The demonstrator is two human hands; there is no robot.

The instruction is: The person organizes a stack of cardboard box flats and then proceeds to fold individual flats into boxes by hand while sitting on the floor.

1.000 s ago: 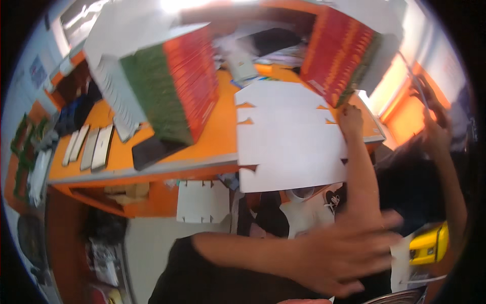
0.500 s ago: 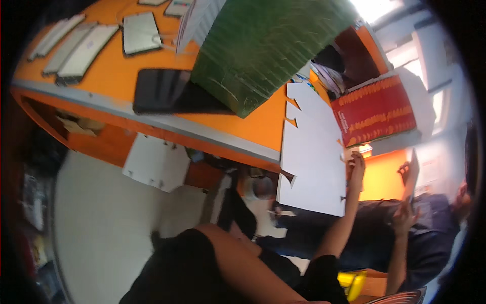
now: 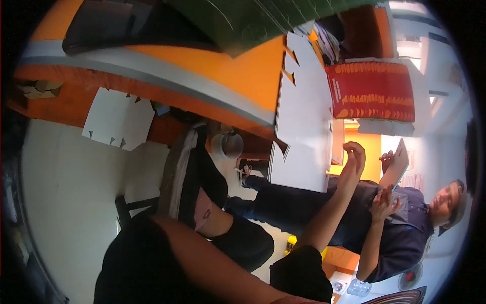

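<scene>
One white card (image 3: 304,121) is seen lying over the edge of the table (image 3: 238,76), apart from the loosely curled, seemingly empty right hand (image 3: 356,153) beside it, the view having been swung toward a co-worker (image 3: 412,243), so handling seems paused, while the left hand is cut off, its grip untellable.

The right hand (image 3: 356,156) has loosely bent fingers (image 3: 357,146); the wrist (image 3: 349,175) and bare forearm (image 3: 331,213) extend behind them. The left forearm (image 3: 215,266) slants well below those fingers.

Blk short slvs (image 3: 302,273), L & R
</scene>
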